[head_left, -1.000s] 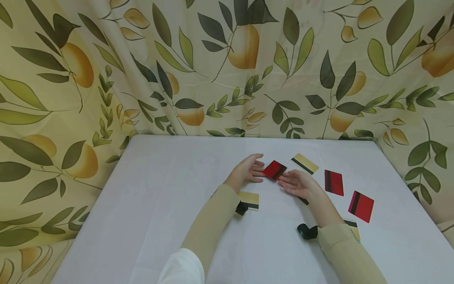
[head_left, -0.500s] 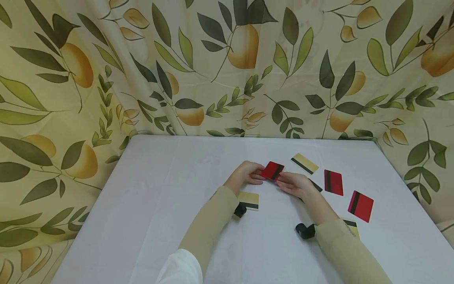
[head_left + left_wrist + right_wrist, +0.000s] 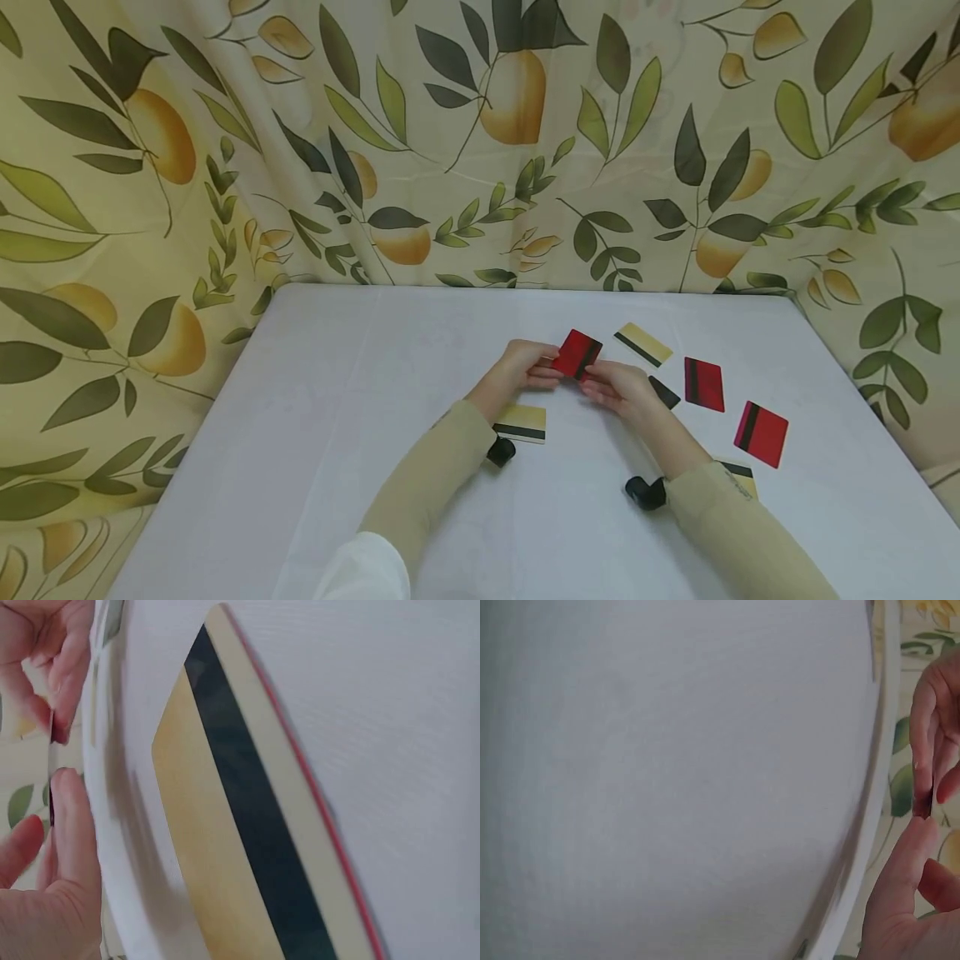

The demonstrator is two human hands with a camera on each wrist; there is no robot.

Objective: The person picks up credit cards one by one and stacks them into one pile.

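Observation:
A red magnetic-stripe card point(image 3: 576, 354) is held up over the table, tilted, with its dark stripe on the right. My left hand point(image 3: 529, 365) grips its left edge, fingers underneath. At the lower right corner, my right hand point(image 3: 617, 387) pinches it between thumb and fingers. The left wrist view shows this card point(image 3: 52, 799) nearly edge-on between both hands. Below my left hand lies a gold card point(image 3: 522, 422) with a black stripe, seen large in the left wrist view. A card point(image 3: 664, 392), partly hidden by my right hand, shows only a dark part.
Another gold striped card point(image 3: 643, 344) lies behind my right hand. Two red striped cards point(image 3: 704, 384) lie to the right. One more gold card point(image 3: 738, 477) is partly covered by the right sleeve. White cloth covers the table point(image 3: 360, 375); a leaf-patterned curtain point(image 3: 480, 167) hangs behind.
My left fingers have closed in on the red card's left edge, and my right fingers have come together at its corner. The card has shifted slightly and tipped up toward me.

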